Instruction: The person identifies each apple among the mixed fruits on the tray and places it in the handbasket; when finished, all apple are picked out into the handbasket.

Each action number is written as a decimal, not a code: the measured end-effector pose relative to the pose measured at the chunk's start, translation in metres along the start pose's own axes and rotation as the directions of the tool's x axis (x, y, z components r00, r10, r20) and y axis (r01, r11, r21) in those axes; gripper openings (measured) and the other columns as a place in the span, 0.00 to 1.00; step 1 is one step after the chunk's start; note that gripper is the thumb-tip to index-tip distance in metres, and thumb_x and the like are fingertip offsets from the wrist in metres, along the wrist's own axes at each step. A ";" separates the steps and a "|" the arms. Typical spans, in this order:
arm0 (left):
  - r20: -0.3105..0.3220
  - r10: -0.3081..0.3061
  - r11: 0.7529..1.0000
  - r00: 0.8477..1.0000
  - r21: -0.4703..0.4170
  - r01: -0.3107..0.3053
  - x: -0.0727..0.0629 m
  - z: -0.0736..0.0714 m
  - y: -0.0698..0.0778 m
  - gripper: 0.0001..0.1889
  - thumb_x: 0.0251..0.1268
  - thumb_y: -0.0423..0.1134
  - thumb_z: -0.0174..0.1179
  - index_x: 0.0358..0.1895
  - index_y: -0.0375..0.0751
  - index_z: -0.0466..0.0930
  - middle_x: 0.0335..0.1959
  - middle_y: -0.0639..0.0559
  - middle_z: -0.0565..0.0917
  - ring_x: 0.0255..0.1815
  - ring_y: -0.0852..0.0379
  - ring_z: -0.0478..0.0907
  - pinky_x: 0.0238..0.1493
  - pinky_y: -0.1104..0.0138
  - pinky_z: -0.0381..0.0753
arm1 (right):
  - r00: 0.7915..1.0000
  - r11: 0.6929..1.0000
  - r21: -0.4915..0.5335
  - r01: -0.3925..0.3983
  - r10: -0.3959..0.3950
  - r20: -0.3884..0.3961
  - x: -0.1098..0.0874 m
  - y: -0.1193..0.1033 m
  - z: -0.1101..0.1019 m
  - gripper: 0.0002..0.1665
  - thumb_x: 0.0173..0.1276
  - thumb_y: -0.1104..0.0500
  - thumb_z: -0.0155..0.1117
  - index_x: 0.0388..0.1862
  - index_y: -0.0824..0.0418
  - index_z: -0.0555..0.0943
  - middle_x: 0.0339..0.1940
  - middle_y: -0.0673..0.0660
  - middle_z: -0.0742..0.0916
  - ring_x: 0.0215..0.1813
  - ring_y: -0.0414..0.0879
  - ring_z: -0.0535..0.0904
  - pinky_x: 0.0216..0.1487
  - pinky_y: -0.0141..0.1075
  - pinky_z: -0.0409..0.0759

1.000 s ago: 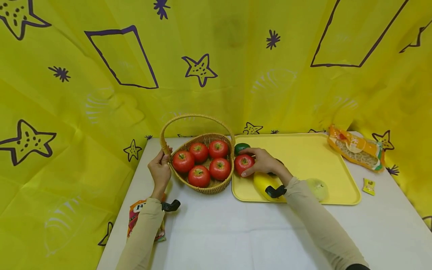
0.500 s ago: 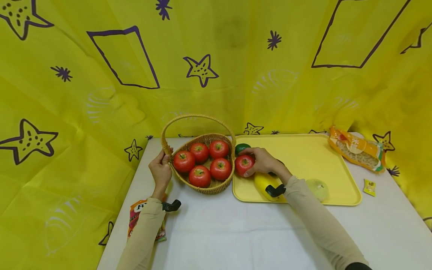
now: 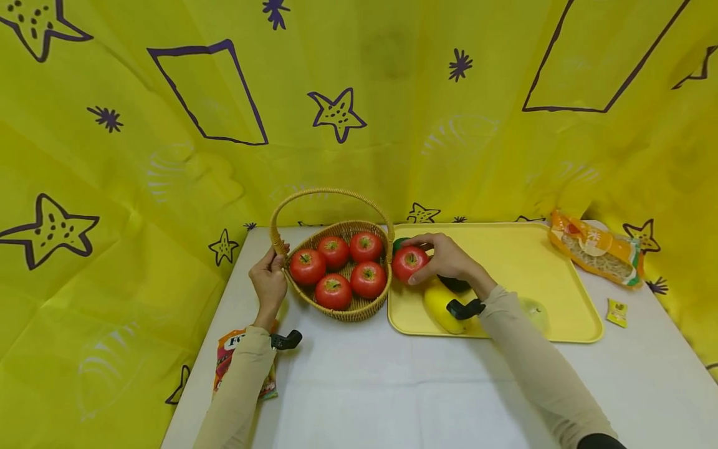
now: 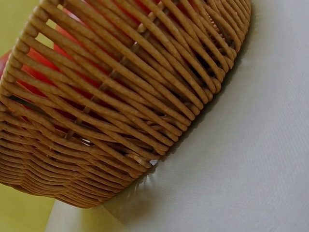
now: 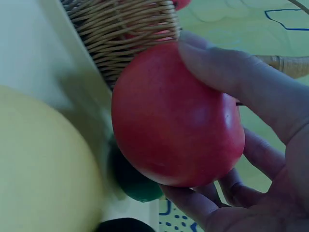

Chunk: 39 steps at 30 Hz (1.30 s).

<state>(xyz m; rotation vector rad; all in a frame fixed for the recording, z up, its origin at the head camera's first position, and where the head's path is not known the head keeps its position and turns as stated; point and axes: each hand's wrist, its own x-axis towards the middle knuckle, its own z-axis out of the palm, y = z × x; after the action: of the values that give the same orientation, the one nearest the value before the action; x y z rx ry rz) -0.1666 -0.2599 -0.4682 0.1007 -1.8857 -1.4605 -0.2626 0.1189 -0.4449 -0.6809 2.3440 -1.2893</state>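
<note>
My left hand (image 3: 269, 284) grips the left side of a wicker basket (image 3: 353, 317), where its tall handle meets the rim. Several red apples sit inside the basket. In my right hand (image 3: 449, 259) is another red apple (image 3: 409, 264), pinched between thumb and fingers. It hangs over the left edge of the yellow tray (image 3: 505, 255), close beside the basket. The right wrist view shows the held apple (image 5: 174, 116) apart from the tray. The left wrist view has only the basket's woven side (image 4: 125, 87); the left fingers are out of that frame.
On the tray lie a yellow fruit (image 3: 443, 308), a pale green round fruit (image 3: 534, 313), partly behind the sleeve, and dark green (image 3: 399, 243) and blackish (image 3: 454, 284) items. An orange noodle-like packet (image 3: 594, 249), a small yellow sachet (image 3: 617, 313) and a red packet (image 3: 227, 349) lie around.
The right hand has raised the apple off the tray, and more of the dark item below the hand shows. My left hand stays on the basket.
</note>
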 end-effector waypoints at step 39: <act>-0.004 0.006 0.999 1.000 0.049 -0.006 -0.001 0.001 0.005 0.14 0.74 0.18 0.56 0.57 0.17 0.84 0.48 0.24 0.88 0.55 0.51 0.87 0.56 0.82 0.82 | 0.979 0.907 0.388 0.165 -0.103 -0.174 -0.027 -0.051 -0.012 0.45 0.52 0.69 0.87 0.71 0.64 0.81 0.70 0.64 0.85 0.65 0.60 0.86 0.57 0.40 0.90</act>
<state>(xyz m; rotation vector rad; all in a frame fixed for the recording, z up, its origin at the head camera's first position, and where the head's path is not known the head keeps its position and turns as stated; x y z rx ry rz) -0.1646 -0.2565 -0.4641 0.1214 -1.9172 -1.4094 -0.2348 0.1187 -0.3924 -0.6358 2.0665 -1.8734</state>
